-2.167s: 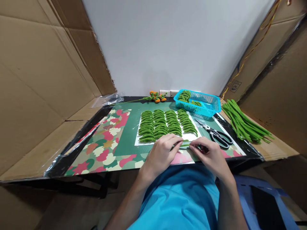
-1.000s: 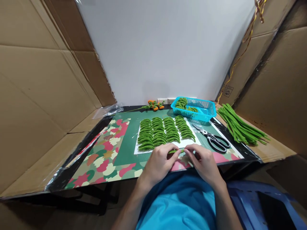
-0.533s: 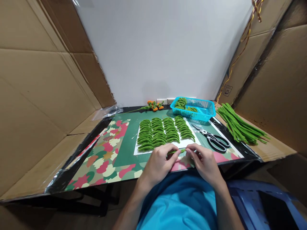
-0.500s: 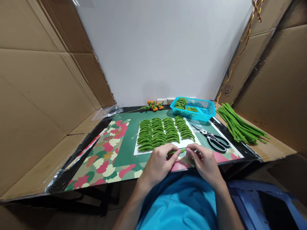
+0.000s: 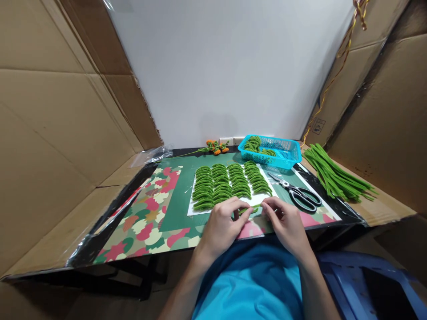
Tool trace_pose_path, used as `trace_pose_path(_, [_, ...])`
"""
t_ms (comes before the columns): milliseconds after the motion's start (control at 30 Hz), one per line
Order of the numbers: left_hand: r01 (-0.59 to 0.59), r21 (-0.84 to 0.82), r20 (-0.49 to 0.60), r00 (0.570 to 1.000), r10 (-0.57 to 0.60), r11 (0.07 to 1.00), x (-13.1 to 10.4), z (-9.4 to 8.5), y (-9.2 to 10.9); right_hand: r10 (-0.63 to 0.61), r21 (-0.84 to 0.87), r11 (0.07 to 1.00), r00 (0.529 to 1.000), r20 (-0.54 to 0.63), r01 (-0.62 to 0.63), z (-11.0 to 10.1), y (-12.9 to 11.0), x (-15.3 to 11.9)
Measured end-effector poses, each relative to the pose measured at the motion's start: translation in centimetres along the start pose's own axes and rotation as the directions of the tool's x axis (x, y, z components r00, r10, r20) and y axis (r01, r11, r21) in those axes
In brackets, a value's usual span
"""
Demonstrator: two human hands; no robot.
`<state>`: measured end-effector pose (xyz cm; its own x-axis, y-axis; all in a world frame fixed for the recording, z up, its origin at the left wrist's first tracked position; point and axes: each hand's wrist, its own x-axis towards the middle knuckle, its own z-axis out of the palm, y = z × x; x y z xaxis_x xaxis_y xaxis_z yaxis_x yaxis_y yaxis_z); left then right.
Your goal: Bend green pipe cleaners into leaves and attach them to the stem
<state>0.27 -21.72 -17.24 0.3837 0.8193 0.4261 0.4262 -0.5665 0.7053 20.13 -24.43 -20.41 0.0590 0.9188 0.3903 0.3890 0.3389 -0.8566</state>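
Note:
Between my two hands is a short green pipe cleaner [image 5: 255,208], held just in front of the white sheet. My left hand [image 5: 224,226] pinches one end between thumb and fingers; a bent green piece also shows beside its fingertips, partly hidden. At the other end, the thumb and fingers of my right hand [image 5: 283,218] are closed on the tip. Several curved green pipe cleaner pieces [image 5: 221,183] lie in four-across columns on the white sheet [image 5: 255,201], right beyond my fingers.
Scissors [image 5: 293,191] lie right of the sheet. Behind them stands a blue basket [image 5: 289,163] with curved green pieces. A bundle of long green pipe cleaners [image 5: 335,173] rests at the right edge. Orange pipe cleaner flowers [image 5: 217,147] lie at the back. Cardboard walls [image 5: 43,133] flank the table.
My fingers have shifted slightly on the green pipe cleaner, and more of it shows between the hands. The view has moved a little; the other things lie as before.

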Motion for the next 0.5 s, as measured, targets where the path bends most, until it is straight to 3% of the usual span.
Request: trace_pose_path(500, [0.063,0.012,-0.051,0.997,-0.062,0.998,-0.03,-0.17,0.24,-0.071,-0.114,0.991,0.997,0.02,0.073,-0.07,0.08,-0.43])
